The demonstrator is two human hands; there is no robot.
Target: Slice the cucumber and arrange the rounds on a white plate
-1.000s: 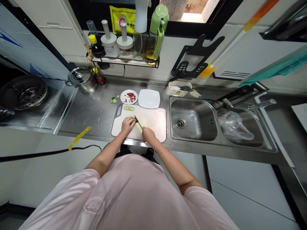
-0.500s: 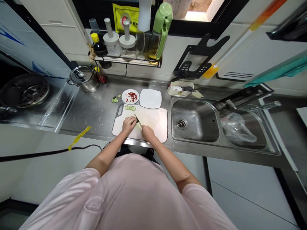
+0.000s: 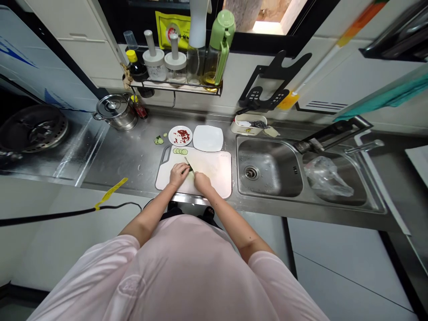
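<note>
On the white cutting board (image 3: 219, 171), my left hand (image 3: 178, 174) is closed on a dark green piece of cucumber (image 3: 190, 168), mostly hidden by the fingers and blade. My right hand (image 3: 202, 183) grips a knife (image 3: 188, 162), its blade pointing away and to the left, right beside the cucumber. A row of pale cucumber slices (image 3: 180, 151) lies near the board's far left corner. Behind the board stand a round plate (image 3: 172, 135) with chopped red pieces (image 3: 182, 136) and a white square plate (image 3: 207, 138). Cucumber scraps (image 3: 158, 140) lie on the counter to the left.
A double sink (image 3: 270, 167) is right of the board, with a plastic bag (image 3: 327, 176) in its far basin. A lidded pot (image 3: 117, 112) and a wok (image 3: 31, 129) stand left. Above the counter, a wall rack (image 3: 174, 89) carries jars and bottles. A faucet (image 3: 334, 133) reaches over the sink.
My right hand and the knife have shifted slightly left, closer to my left hand. The whole view has turned a little, and both hands keep their grips.
</note>
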